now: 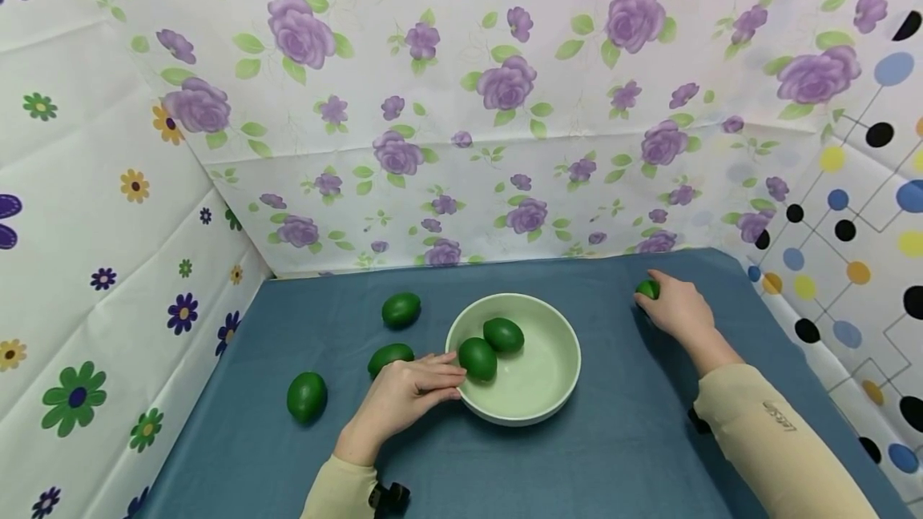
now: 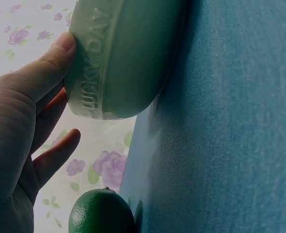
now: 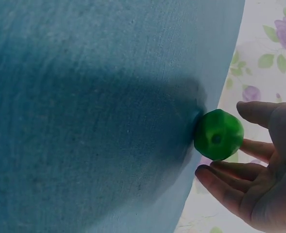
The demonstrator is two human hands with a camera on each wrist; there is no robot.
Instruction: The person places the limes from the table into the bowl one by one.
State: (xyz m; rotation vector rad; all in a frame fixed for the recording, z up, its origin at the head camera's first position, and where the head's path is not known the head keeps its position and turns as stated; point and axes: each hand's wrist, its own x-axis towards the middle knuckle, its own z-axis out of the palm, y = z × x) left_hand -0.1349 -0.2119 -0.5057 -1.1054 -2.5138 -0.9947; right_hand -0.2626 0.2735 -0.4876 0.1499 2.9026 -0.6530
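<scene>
- R hand (image 1: 678,307) at the R lime (image 1: 648,289), far R of the blue table (image 1: 606,455), near its back edge.
- R grip spread round it: in R wrist view thumb stands apart from lime, other fingers below/behind; firm contact can't be told.
- Lime looks to be resting on table, approx. between thumb & fingers.
- To do this well: bring thumb in opp. the fingers, close round lime's middle; smooth skin prob. slips if caught only by the tips. Lift straight up, don't drag on cloth.
- L hand (image 1: 404,395) holds near-L rim of the bowl (image 1: 515,413): thumb on outer wall, fingertips at/over rim; pressure n/a.
- Keep L grip light: pushing down on one side could tip bowl.
- In bowl: 2 limes, back one (image 1: 503,335) & front one (image 1: 477,359), touching or nearly, L side.
- L of bowl on table: back-L lime (image 1: 401,310), lime behind L hand (image 1: 389,356) (partly hidden), far-L lime (image 1: 307,397). Mind the hidden one, wrist could nudge it.
</scene>
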